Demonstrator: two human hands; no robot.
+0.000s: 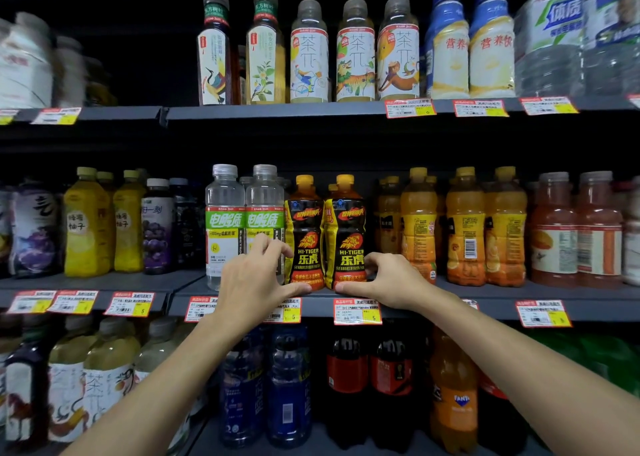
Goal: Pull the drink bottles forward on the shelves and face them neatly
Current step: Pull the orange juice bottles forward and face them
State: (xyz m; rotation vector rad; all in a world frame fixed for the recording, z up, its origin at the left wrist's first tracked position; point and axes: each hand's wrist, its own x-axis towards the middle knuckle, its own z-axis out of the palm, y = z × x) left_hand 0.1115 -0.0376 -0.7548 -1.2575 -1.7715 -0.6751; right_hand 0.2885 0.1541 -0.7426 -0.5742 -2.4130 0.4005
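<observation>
Left hand (256,277) curled round left black-and-yellow plastic bottle (304,234), right hand (388,279) round right black-and-yellow plastic bottle (346,234); bases partly masked by thumbs.

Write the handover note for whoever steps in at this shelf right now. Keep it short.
Left hand grips the left black-and-yellow Hi-Tiger plastic bottle low down; right hand grips the right black-and-yellow Hi-Tiger plastic bottle.
Both stand upright at the front edge of the grey middle shelf, labels facing out: that pair looks done.
Left to do: the orange plastic juice bottles to the right are turned, one showing its barcode; face them.
</observation>
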